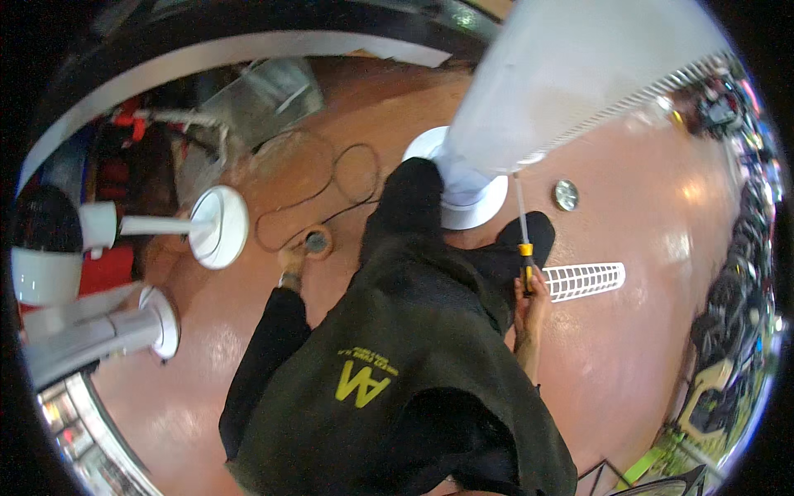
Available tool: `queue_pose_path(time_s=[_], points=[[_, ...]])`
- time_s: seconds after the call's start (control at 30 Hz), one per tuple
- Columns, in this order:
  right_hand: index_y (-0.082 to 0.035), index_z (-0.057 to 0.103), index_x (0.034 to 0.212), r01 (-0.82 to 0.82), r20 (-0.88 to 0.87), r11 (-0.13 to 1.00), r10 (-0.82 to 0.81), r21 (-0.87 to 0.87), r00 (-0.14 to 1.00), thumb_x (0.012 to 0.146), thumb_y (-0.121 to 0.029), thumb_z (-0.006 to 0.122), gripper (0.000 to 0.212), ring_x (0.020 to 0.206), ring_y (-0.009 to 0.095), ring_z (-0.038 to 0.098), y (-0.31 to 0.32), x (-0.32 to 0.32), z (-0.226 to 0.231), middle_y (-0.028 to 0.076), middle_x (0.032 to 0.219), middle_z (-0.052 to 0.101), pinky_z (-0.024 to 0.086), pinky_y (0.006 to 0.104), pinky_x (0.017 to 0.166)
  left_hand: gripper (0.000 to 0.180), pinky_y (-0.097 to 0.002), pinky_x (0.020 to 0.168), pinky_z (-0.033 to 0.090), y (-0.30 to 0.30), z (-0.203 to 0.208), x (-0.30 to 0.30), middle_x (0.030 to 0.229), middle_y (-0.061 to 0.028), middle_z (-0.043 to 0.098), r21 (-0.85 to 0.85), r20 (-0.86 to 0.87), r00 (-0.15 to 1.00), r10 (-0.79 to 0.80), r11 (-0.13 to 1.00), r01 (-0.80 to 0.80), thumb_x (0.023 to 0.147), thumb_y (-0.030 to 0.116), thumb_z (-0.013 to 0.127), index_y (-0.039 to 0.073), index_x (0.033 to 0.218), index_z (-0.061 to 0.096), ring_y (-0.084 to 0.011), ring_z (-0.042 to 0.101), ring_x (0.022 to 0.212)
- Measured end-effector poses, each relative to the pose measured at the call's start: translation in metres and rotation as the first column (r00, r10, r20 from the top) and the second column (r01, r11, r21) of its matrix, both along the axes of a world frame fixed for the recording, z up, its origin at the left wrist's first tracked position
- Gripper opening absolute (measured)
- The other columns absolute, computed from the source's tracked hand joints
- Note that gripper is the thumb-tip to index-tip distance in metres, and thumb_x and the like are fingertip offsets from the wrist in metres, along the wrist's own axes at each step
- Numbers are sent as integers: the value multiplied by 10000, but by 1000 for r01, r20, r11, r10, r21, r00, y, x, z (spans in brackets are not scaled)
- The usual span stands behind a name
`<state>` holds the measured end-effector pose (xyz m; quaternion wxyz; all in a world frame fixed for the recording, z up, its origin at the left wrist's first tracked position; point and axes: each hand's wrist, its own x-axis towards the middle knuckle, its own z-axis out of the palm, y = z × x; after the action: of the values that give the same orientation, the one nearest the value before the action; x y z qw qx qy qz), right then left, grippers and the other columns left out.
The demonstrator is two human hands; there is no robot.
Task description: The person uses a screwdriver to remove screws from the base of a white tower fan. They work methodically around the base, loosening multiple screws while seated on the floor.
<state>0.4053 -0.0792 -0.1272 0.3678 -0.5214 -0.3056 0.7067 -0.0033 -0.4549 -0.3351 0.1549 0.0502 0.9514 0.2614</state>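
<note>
Seen from above, standing on a reddish floor [645, 347] beside a tall white tower fan [571, 74] on its round base [484, 207]. Right hand [529, 293] closed around a yellow-and-black screwdriver [524, 248], shaft angled up toward the fan's lower body near the grille edge. Left hand [291, 263] down by a small round brown thing [316, 242] on the floor, touching or just above; cannot tell whether that grip is closed or apart. Loose white grille panel [584, 281] lying on the floor just right of the screwdriver hand. Black cord [331, 186] looping across the floor near the left hand.

Risks, judged from this: tip slipping off a screw and scratching the plastic, given the one-handed, steep angle; fan tipping, with nothing steadying it; foot catching the cord or stepping on the loose panel. More fans [211, 225] lying at left, well apart.
</note>
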Motion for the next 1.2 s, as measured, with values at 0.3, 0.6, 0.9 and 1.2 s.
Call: queue_pose_path(time_s=[0.3,0.6,0.9,1.2], points=[[61,494,1316,-43,28,998,41,41,999,968,-149,538,409,1049,191,592,5,-12,20,145,1176,573,529,322,886,272,-338,790,559,21,-16,-7,886,-105,740,74,135,986,97,991,-108,754,238,757,92,983,756,-221,718,847],[47,543,1209,-98,77,995,98,0,992,997,-187,496,320,784,166,620,20,-1,19,135,1033,634,511,254,610,292,-332,730,565,62,-12,-25,888,-166,729,-86,-113,994,-5,996,-5,795,170,718,25,1049,722,-223,714,828],[-59,542,1085,-34,-96,950,4,-311,995,940,-372,618,354,506,111,528,39,-9,31,90,726,589,391,176,365,304,-274,713,562,271,131,9,1041,-134,681,766,294,896,-334,642,-12,915,80,636,-47,1186,580,-179,678,845],[-38,650,1225,-403,625,760,-6,511,781,808,-153,746,443,803,111,597,28,-10,-10,87,987,688,464,240,707,421,-378,970,510,372,186,101,1214,-169,615,793,584,376,-720,604,-75,929,140,632,-65,1263,477,-250,623,1099]])
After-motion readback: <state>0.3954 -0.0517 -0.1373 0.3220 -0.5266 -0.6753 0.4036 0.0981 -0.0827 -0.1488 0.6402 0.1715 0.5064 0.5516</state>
